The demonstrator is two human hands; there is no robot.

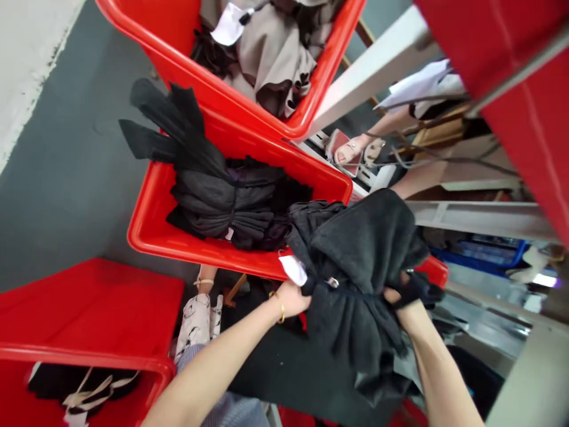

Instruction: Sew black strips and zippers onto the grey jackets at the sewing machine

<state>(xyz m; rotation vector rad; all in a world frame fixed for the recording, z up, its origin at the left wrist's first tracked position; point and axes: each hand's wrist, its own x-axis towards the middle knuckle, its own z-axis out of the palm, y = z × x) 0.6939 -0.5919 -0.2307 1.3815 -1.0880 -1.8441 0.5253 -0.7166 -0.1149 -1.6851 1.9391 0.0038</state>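
Observation:
A bundle of dark grey fabric pieces (355, 255), tied round its middle with a dark strip, is held between my two hands over the right end of a red bin (164, 246). My left hand (293, 299) grips the bundle's left side by a white paper tag (293, 270), its fingertips hidden in the cloth. On the right side my right hand (402, 290) is closed round the fabric, partly covered by folds and something black at the wrist. More tied dark fabric bundles (222, 198) lie inside the bin, some ends hanging over its far left rim.
Another red bin (155, 44) with beige-grey fabric (271, 50) stands beyond. At lower left is a red bin (89, 359) containing black fabric and pale straps. White metal frames (373, 71) run along the right, with another person's sandalled foot (349, 152) on a pedal.

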